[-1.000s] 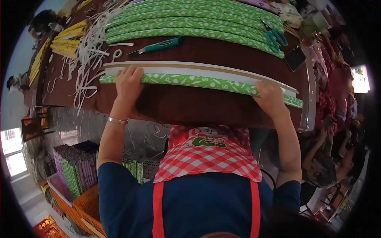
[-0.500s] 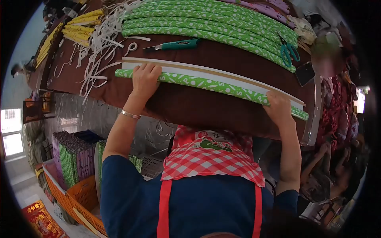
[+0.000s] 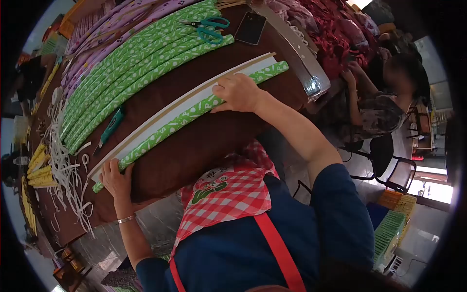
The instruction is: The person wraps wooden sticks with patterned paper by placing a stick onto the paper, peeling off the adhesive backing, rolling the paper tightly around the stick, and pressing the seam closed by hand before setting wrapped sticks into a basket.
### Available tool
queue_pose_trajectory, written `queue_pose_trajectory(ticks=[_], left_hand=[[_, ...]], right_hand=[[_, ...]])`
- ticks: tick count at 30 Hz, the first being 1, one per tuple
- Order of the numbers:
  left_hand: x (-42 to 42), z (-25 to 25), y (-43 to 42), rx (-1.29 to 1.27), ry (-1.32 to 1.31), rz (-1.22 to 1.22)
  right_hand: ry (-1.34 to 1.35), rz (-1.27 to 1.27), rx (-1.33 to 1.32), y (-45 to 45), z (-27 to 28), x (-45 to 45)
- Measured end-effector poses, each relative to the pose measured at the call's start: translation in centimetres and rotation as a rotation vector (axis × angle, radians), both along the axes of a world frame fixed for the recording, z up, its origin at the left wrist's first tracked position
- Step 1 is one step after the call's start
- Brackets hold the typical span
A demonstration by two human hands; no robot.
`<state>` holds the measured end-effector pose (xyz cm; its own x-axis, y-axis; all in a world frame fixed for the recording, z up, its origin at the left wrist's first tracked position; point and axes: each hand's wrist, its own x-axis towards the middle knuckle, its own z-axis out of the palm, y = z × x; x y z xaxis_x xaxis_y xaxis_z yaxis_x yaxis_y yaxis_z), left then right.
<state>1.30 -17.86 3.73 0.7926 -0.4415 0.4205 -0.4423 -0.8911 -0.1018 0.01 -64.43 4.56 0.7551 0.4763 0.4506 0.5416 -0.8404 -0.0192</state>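
"One green roll (image 3: 168,129) on the brown table (image 3: 194,163), who's got it?"
"Left hand (image 3: 116,182) is clamped near the lower end, right hand (image 3: 238,92) clamped farther up, well apart."

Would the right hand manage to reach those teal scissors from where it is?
Probably yes: the teal scissors lie uncovered at the ends of the green-patterned strips, with bare tabletop before them. The right hand would likely have to leave the long strip it holds.
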Motion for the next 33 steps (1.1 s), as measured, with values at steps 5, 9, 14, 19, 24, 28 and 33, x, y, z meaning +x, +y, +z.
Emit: queue_pose_trajectory(ticks=[5,9,14,19,24,28,33], left_hand=[[0.1,0.6,-0.1,-0.034,0.175,0.077],[0.0,1.3,-0.3,-0.019,0.257,0.033],[-1.7,1.4,-0.2,-0.002,0.246,0.057],[-2.4,1.6,-0.6,-0.114,0.281,0.04],[-3.2,1.0,-1.1,-0.081,0.145,0.053],[-3.4,1.0,-1.2,-0.158,0.125,0.028],[-3.4,1.3,-1.0,-0.18,0.14,0.023]], right_hand=[[0.021,-0.05,0.046,0.3,-0.8,-1.0],[0.029,-0.063,0.086,0.6,-1.4,-1.7],[0.089,-0.076,0.036,0.6,-0.9,-2.4],[0.111,-0.048,0.041,0.0,-1.1,-2.2],[0.047,-0.029,0.01,0.3,-1.0,-2.5],[0.037,-0.051,-0.03,0.1,-1.2,-2.6],[0.199,-0.038,0.004,-0.1,-0.5,-2.6]])
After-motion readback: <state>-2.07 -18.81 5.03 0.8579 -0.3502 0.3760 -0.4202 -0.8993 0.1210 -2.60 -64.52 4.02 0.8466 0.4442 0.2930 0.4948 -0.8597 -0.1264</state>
